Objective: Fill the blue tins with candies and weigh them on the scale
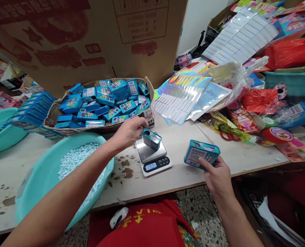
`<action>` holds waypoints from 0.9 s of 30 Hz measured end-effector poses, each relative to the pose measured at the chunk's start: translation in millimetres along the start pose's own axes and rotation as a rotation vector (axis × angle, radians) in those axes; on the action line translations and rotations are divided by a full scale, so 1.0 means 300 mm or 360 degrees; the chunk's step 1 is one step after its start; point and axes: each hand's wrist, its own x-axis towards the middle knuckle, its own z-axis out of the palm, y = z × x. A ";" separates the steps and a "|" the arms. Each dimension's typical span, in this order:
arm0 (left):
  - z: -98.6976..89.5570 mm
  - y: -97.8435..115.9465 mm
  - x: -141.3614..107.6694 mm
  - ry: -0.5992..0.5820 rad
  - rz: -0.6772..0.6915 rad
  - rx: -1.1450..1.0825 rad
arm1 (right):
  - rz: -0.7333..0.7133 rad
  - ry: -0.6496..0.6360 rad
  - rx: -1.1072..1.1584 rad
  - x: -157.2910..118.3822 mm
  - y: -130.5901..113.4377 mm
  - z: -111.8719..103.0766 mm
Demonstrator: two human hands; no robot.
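Observation:
My left hand is closed, its fingertips pinched together just beside the top of a small blue candy tin. Whatever those fingers hold, if anything, is hidden. That tin stands on the metal plate of a digital kitchen scale, with a round hole showing in its top. The scale's display is lit. In my right hand is a larger blue box, gripped by its lower right part over the table, to the right of the scale. A printed white label faces me on its side.
Left of the scale sits a turquoise basin of pale blue candies. Behind it, a cut-down carton holds several blue tins. Holographic sticker sheets and packaging lie to the right. A large cardboard box stands behind.

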 end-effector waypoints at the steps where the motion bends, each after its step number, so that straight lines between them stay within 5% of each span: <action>1: -0.037 -0.006 -0.023 0.0052 0.0007 0.0122 | -0.0007 0.0007 0.0013 0.001 -0.003 -0.002; 4: -0.195 -0.085 -0.142 0.0176 -0.0152 0.0655 | -0.0047 0.0041 0.0045 0.008 -0.013 -0.014; 7: -0.332 -0.251 -0.312 0.0064 -0.0697 0.1236 | -0.0090 0.0073 0.0053 0.019 -0.016 -0.027; 9: -0.364 -0.363 -0.428 -0.0131 -0.1018 0.1190 | -0.0097 0.0085 0.0052 0.027 -0.011 -0.028; 12: -0.336 -0.451 -0.558 -0.0358 -0.0945 0.0928 | -0.0075 0.0087 0.0046 0.037 0.002 -0.016; 15: -0.315 -0.438 -0.610 -0.0347 -0.1014 0.0775 | -0.0065 0.0062 0.0030 0.042 0.010 0.006; 22: -0.370 -0.392 -0.601 0.0293 -0.1246 -0.0288 | -0.0067 0.0014 -0.0003 0.044 0.015 0.009; 24: -0.356 -0.384 -0.576 0.0278 -0.1244 -0.0361 | -0.0051 0.0037 -0.0012 0.046 0.021 0.001; 27: -0.326 -0.332 -0.500 0.0013 -0.1190 -0.0263 | -0.0041 0.0069 -0.0032 0.047 0.028 -0.007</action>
